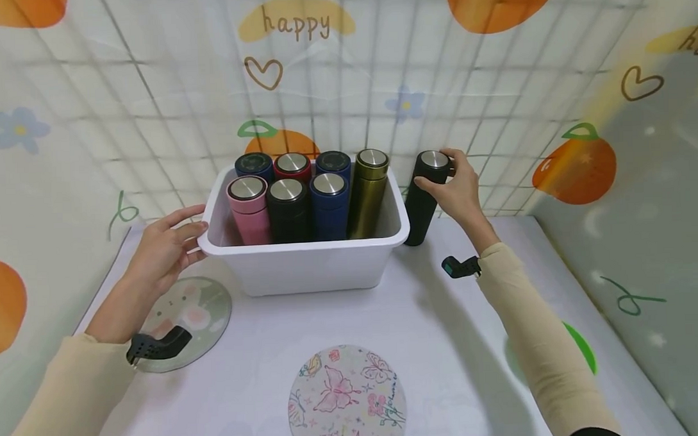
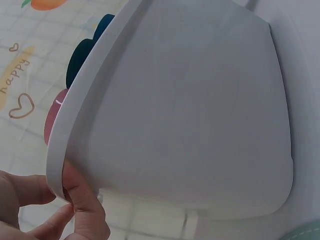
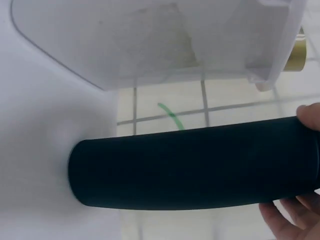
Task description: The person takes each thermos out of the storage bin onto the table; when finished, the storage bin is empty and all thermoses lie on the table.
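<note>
Head view: the right hand (image 1: 463,187) grips the black bottle (image 1: 422,202) near its top, just beside the white bin (image 1: 307,269); a level, unhurried wrist would suit that high hold. Left wrist view: the left hand (image 2: 86,212) pinches the rim (image 2: 82,95), which should brace it. Right wrist view: the bottle's body extends below the grip; whether its base touches the table (image 3: 30,100) is unclear.

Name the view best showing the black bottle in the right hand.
The head view: it shows the black bottle from top to base. The right wrist view shows its body closer but cuts off the top; the left wrist view doesn't show it.
</note>
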Demonstrator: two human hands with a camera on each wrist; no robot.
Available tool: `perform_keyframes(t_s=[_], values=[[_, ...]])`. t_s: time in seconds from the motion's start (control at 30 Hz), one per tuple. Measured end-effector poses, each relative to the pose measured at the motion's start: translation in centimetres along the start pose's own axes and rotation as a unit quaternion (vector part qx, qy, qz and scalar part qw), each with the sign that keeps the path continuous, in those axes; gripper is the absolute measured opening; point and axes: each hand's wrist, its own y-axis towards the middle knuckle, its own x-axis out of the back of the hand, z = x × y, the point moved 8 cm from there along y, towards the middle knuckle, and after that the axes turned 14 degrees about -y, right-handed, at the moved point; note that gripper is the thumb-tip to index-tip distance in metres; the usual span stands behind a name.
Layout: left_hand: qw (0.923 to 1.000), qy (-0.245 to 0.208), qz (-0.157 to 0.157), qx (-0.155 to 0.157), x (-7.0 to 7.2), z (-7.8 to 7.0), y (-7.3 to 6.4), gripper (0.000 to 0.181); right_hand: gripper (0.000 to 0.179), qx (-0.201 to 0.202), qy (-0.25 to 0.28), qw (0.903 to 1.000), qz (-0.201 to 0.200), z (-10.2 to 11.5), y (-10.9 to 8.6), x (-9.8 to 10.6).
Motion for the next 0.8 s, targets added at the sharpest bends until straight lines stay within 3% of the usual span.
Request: perform_keyframes(t_s=[0.27,0.8], values=[[0.9999,-0.011,0.003,-0.004,-0.28,-0.26,-0.06,0.058,0.07,0.03,0.017,0.9994,-0.009,-0.01,-0.01,0.05],[0.9998,-0.018,0.004,-0.001,-0.25,-0.11,-0.18,0.058,0.08,0.002,0.004,1.0,-0.001,-0.23,0.15,0.14]])
